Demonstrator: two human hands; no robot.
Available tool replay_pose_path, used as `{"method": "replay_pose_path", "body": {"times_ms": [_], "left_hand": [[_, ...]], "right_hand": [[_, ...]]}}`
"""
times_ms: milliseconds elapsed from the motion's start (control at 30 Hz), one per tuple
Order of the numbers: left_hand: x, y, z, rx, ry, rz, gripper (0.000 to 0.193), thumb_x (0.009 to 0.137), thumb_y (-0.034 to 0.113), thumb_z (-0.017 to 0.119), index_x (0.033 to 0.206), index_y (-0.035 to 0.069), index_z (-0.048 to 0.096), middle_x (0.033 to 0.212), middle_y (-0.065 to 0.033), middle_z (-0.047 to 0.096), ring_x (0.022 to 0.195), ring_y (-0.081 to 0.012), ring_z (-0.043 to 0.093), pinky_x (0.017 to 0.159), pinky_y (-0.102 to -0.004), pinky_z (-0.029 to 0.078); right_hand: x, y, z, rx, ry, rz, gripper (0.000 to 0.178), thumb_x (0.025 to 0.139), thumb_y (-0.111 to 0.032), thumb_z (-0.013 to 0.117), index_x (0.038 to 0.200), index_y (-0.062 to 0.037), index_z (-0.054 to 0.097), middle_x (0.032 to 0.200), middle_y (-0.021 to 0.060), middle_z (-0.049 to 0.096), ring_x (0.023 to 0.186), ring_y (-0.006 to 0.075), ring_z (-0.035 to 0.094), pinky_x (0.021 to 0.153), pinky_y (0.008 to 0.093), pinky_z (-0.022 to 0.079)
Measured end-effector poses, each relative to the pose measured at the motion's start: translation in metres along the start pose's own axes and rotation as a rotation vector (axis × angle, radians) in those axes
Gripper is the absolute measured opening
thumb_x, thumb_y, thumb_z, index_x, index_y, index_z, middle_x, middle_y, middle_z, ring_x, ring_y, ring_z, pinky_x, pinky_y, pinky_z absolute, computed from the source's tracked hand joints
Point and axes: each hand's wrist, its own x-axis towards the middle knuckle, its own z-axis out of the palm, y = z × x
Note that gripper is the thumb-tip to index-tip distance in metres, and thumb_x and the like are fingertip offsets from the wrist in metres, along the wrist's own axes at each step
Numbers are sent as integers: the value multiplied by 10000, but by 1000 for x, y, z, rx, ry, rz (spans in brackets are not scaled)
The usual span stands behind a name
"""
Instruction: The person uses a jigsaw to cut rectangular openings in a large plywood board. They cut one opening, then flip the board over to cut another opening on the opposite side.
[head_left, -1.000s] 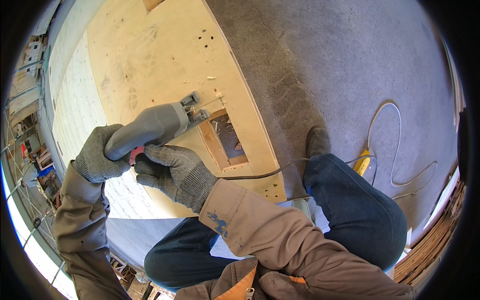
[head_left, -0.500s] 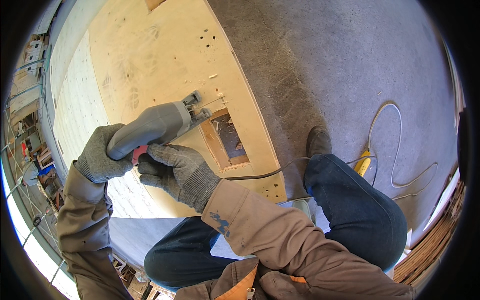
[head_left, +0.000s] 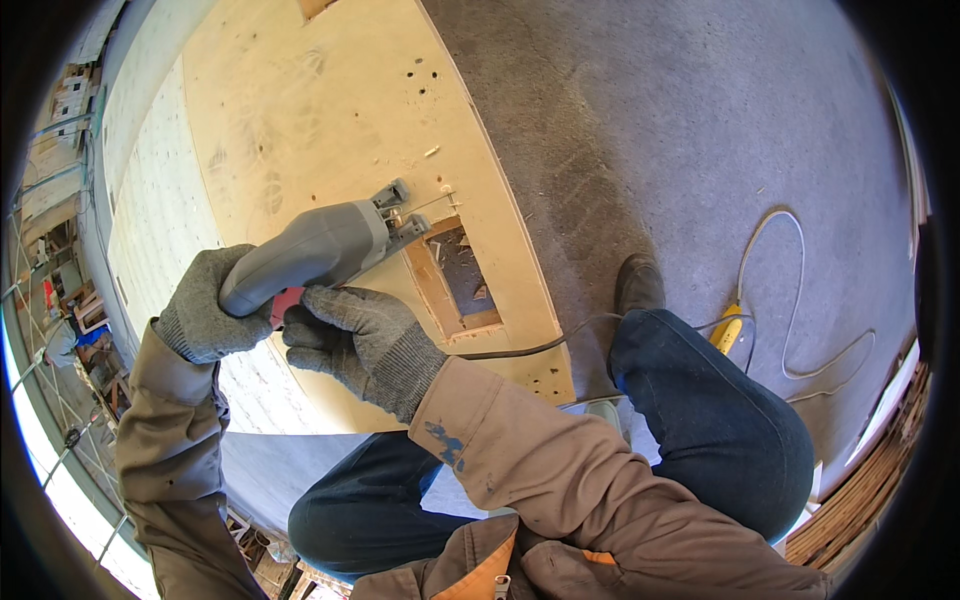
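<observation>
Your L hand (head_left: 205, 305) is wrapped round the rear of the grey power tool (head_left: 310, 250), L of the cutout (head_left: 430, 282) in the plywood panel (head_left: 280, 130); grip's underside hidden. R hand (head_left: 365, 345), also L of cutout, curls by the tool's red part (head_left: 287, 302); can't tell if gripping. Thin blade (head_left: 437, 202) nr cutout's top edge, contact unclear. Cord (head_left: 530, 350) below cutout vanishes behind R cuff (head_left: 410, 375).
</observation>
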Motion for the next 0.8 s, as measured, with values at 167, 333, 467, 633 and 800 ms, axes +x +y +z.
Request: {"method": "replay_pose_path", "body": {"times_ms": [167,333,467,633,800], "left_hand": [[-1,1,3,6,27,47,543,601,144,776,1100,-37,667,909,-115,723,838,-164,663,760,-335,547],[-1,3,4,-28,28,16,565,589,161,783,1104,-40,667,910,-108,723,837,-164,661,759,-330,545],[-2,6,3,-44,13,-14,585,582,172,790,1112,-41,666,909,-110,722,831,-162,660,759,-329,545],[-1,5,5,-22,33,37,589,579,182,794,1109,-43,667,908,-109,722,822,-158,658,755,-327,546],[-1,12,6,-66,29,9,574,587,186,799,1101,-36,670,899,-109,720,802,-151,656,738,-320,547]], "right_hand": [[0,-1,-3,-7,-40,4,283,990,-177,627,1159,48,592,998,151,664,850,222,674,728,363,612],[-1,-1,-1,15,-19,-16,299,957,-206,678,1122,33,607,929,138,675,768,219,666,680,360,597],[-4,-2,2,0,13,-18,315,952,-218,688,1125,33,605,931,137,678,780,217,673,694,362,604],[-5,-3,1,-4,0,-24,318,951,-225,691,1127,26,607,929,135,679,770,214,674,694,358,607],[-5,-4,0,-10,9,-23,310,956,-223,683,1127,24,607,921,136,680,761,212,672,685,351,607]]}}
